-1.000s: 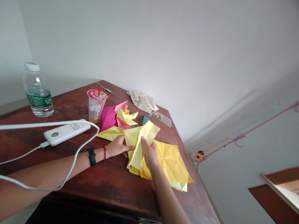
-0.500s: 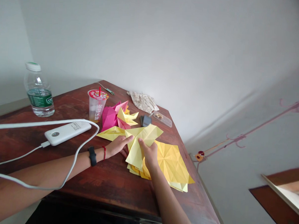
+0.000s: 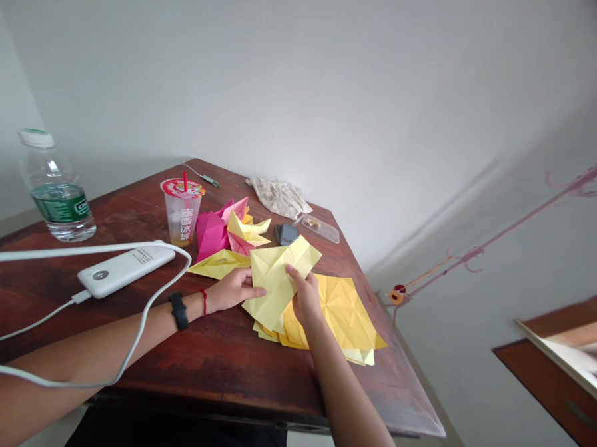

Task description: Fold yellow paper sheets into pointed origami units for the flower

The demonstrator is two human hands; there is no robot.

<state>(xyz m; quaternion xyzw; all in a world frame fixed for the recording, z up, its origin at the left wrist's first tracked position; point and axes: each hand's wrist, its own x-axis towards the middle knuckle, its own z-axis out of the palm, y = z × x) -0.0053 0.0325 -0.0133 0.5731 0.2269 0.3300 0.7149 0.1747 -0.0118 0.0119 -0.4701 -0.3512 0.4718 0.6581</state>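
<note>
A pale yellow sheet of folded paper (image 3: 272, 275) is held up between both hands. My left hand (image 3: 232, 290) pinches its left edge, thumb on the front face and fingers behind. On the right side, my right hand (image 3: 305, 296) grips it with the thumb across the front; its other fingers are mostly hidden. Under and right of it lies a stack of creased golden-yellow paper (image 3: 347, 309) with paler sheets below. Another folded yellow piece (image 3: 220, 265) rests just beyond my left hand. Behind it are magenta and pink folded papers (image 3: 212, 235) and a pale yellow origami piece (image 3: 248, 230).
On the dark wooden table (image 3: 211, 359) stand a water bottle (image 3: 62, 201) and a plastic cup (image 3: 181, 214) with a red straw. A white power bank (image 3: 126, 268) lies left, its cable (image 3: 149, 302) looping over my left forearm. A cloth (image 3: 280, 197) and a clear tray (image 3: 323, 229) lie at the back.
The held paper's left flap, raised before, now lies flatter, and its outline is more rectangular. My left hand has shifted left and down to the paper's edge. The view has turned slightly right.
</note>
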